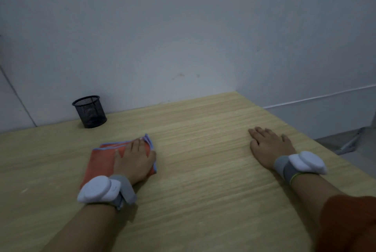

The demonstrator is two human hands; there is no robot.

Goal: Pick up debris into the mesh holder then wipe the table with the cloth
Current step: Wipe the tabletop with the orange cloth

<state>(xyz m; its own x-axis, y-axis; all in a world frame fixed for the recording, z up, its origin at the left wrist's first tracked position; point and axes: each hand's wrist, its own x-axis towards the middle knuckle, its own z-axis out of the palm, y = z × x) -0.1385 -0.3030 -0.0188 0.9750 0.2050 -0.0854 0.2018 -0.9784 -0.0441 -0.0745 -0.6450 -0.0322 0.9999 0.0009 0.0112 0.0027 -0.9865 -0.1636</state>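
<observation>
An orange cloth [101, 160] with a pale blue edge lies folded on the wooden table [203, 160], left of the middle. My left hand [135, 160] presses flat on top of it, fingers pointing toward the wall. My right hand [268, 146] rests palm down on the bare wood near the table's right edge, holding nothing. A black mesh holder [89, 112] stands upright at the back left, against the wall. Its contents cannot be made out. No loose debris shows on the tabletop.
A grey wall [183, 38] runs right behind the table. The table's right edge [317, 140] slants down toward me, with floor beyond it. Both wrists carry a grey band with a white pod.
</observation>
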